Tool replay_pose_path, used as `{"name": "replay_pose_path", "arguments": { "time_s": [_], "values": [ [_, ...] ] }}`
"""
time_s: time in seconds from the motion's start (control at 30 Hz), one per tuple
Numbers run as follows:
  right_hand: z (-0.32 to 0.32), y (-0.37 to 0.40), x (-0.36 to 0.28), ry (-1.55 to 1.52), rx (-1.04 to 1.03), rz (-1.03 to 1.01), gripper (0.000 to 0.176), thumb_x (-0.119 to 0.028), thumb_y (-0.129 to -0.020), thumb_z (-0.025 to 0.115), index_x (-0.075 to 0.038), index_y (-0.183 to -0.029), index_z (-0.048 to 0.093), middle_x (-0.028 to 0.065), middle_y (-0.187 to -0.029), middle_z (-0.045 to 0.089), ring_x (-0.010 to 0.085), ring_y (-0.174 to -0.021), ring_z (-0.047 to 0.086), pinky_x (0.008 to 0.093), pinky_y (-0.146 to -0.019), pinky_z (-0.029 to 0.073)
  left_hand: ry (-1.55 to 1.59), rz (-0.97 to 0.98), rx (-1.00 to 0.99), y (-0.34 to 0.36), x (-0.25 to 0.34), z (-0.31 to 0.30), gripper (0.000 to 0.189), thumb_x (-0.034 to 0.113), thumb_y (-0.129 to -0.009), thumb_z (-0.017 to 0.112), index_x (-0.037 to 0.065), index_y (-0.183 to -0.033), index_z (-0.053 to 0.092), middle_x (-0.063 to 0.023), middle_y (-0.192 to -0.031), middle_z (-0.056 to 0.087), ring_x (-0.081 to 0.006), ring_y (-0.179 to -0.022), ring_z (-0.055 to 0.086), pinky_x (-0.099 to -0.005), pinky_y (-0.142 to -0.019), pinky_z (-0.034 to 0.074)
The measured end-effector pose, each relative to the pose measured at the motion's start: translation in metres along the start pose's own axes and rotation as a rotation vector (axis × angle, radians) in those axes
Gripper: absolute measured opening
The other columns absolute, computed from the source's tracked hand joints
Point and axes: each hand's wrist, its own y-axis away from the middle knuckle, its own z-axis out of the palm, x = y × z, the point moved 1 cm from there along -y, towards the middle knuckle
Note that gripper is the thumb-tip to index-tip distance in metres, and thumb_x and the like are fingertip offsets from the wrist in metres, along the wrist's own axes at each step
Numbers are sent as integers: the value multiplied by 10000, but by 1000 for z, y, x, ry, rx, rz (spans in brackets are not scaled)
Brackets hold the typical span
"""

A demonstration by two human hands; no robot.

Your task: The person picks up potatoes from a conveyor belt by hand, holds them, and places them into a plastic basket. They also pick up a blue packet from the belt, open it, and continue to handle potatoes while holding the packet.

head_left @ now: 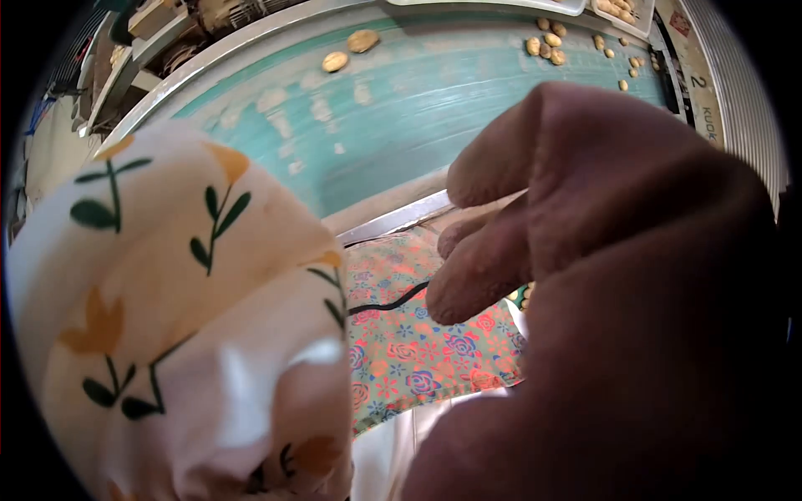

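Note:
My right hand (535,225), in a dusty brownish glove, is raised close to the camera. Its fingers point left and bend a little, apart from one another, and nothing shows between them. At the left, a white sleeve (167,275) with orange flowers and green leaves fills much of the view; my left hand itself does not show. Below and behind the fingers is a flowered apron (418,359) with a black cord (393,305) across it. Beyond both arms runs a green conveyor belt (376,108), and two potatoes (363,40) lie on its far side.
Several smaller potatoes (557,57) are scattered at the belt's far right. A white tray (501,5) stands at the top edge, beside a pale crate (639,25) with potatoes in it. The belt's metal edge (401,219) passes in front of the apron. Machine parts (159,50) stand at upper left.

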Motion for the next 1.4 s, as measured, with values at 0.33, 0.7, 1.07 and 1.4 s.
{"name": "replay_pose_path", "arguments": {
  "time_s": [0.33,0.7,1.07,1.4],
  "values": [
    [105,42,-61,-240,137,-468,417,-430,-791,635,-213,-1142,697,122,-1211,644,334,-1115,613,446,-949,481,-43,-91,-25,32,-41,52,283,227,-717,745,65,-943,693,-73,-788,605,-278,-721,607,-426,-735,495],
    [116,117,-161,-509,-122,-1097,475,-390,-800,661,-158,-1214,657,138,-1308,594,332,-1254,525,462,-1101,361,-228,-440,-381,48,-22,-87,265,195,-671,744,53,-890,695,-89,-683,576,-289,-649,594,-426,-709,499],
    [24,-68,-305,-133,572,-917,400,-357,-824,669,-271,-1213,644,86,-1185,663,246,-1220,549,575,-1071,282,367,-1117,-115,194,-167,102,447,186,-937,646,90,-1362,543,-127,-1122,655,-205,-966,656,-341,-910,493],
    [28,146,-305,-843,-75,-1455,381,-427,-780,694,-196,-1083,686,93,-990,687,326,-1004,628,462,-916,447,1921,-1351,856,145,-185,158,497,306,-996,573,100,-1430,444,-154,-1194,624,-218,-998,648,-334,-894,530]
  ]
}}
